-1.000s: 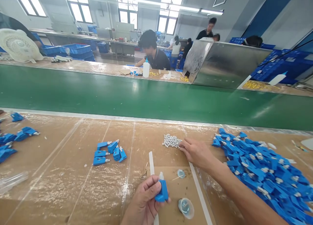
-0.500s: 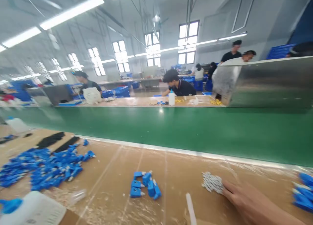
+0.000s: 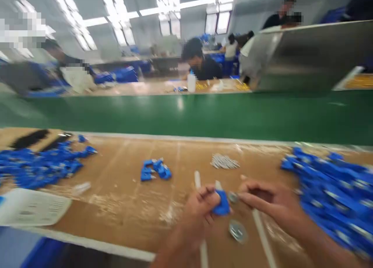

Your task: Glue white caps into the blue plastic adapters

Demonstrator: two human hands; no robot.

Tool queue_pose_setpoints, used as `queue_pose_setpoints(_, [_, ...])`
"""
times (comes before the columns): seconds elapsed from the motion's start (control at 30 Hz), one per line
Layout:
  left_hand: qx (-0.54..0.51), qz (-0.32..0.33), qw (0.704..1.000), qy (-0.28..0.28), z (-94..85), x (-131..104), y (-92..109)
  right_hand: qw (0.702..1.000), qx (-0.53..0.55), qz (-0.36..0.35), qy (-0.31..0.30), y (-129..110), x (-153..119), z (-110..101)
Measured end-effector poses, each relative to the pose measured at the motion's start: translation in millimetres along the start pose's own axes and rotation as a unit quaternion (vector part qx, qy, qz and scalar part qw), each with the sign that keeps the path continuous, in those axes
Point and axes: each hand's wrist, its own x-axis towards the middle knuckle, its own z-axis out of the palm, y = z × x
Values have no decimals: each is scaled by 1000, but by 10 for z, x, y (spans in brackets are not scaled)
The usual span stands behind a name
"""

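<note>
My left hand point(image 3: 201, 206) is closed on a blue part point(image 3: 222, 202) above the brown work table. Just right of it, my right hand point(image 3: 268, 200) has thumb and fingertips together beside a small round metal piece point(image 3: 232, 197); whether the fingertips pinch anything is too blurred to make out. A round shiny metal disc point(image 3: 238, 231) lies below, between the hands. Beyond them sits a pile of small grey pieces point(image 3: 224, 161). A small group of blue parts point(image 3: 155, 169) rests farther left.
Large heaps of blue parts lie at left point(image 3: 43, 165) and right point(image 3: 332, 194). A white bottle point(image 3: 35, 206) lies at the near left. Behind the table runs a green belt point(image 3: 175, 114), with people working beyond it.
The view has tilted down and shifted right. My left hand has come into view with a blue part; my right hand has left the grey pieces and is now beside it.
</note>
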Motion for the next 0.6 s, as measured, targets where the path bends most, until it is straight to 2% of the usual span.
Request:
queue_pose_setpoints(0.1, [23, -26, 998, -46, 87, 91, -2, 981, 175, 84, 24, -166, -157, 213])
queue_pose_setpoints(0.2, [33, -25, 996, -78, 115, 107, -10, 960, 249, 105, 68, -178, -259, 318])
queue_pose_setpoints(0.33, [48, -21, 995, -81, 123, 65, -57, 962, 246, 93, 80, -202, -312, 319])
queue_pose_setpoints(0.6, [61, -19, 996, -61, 119, 51, -56, 980, 162, 73, 85, -231, -320, 335])
